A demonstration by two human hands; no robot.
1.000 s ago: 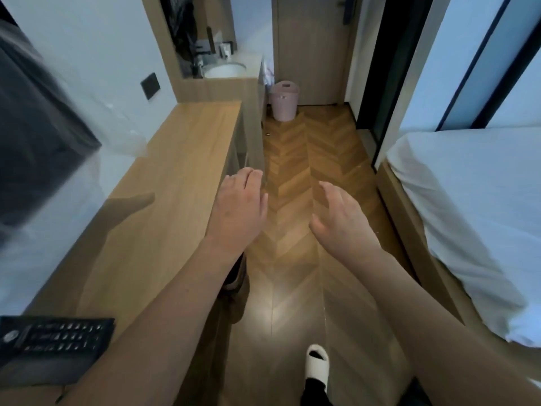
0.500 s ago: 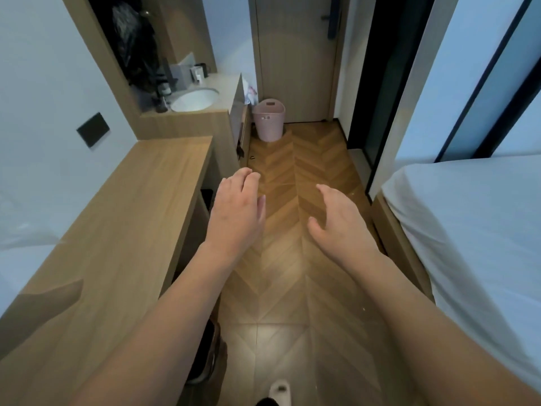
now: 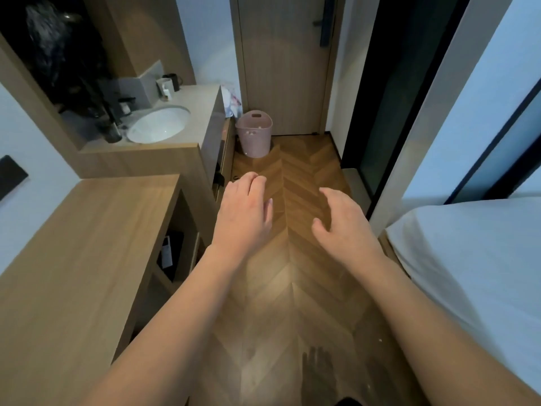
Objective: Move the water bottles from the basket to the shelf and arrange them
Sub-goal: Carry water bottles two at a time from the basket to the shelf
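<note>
Fingers loosely spread and gripping nothing, the left hand (image 3: 244, 218) and right hand (image 3: 341, 227) hang side by side over the herringbone floor (image 3: 289, 288) of a narrow room. The left fingers curl slightly downward; the right hand is cupped, thumb apart. Well ahead of both, on the floor by the door (image 3: 281, 63), stands the pink basket (image 3: 254, 133), just beside the end of the vanity (image 3: 187, 112) with its sink (image 3: 159, 123). Pale shapes inside its rim may be bottle caps, though the view is too small to be sure, and no bottle can be made out whole. Water bottles, if full, would likely be fairly heavy for their size, smooth and a little yielding under a squeeze; a wrap of the fingers round the body below the shoulder looks the surest hold, one bottle per hand. A wooden desk (image 3: 87, 230) with an open compartment (image 3: 172, 250) under it runs along the left, a white bed (image 3: 474, 259) along the right. Which surface serves as the shelf cannot be told from here.
</note>
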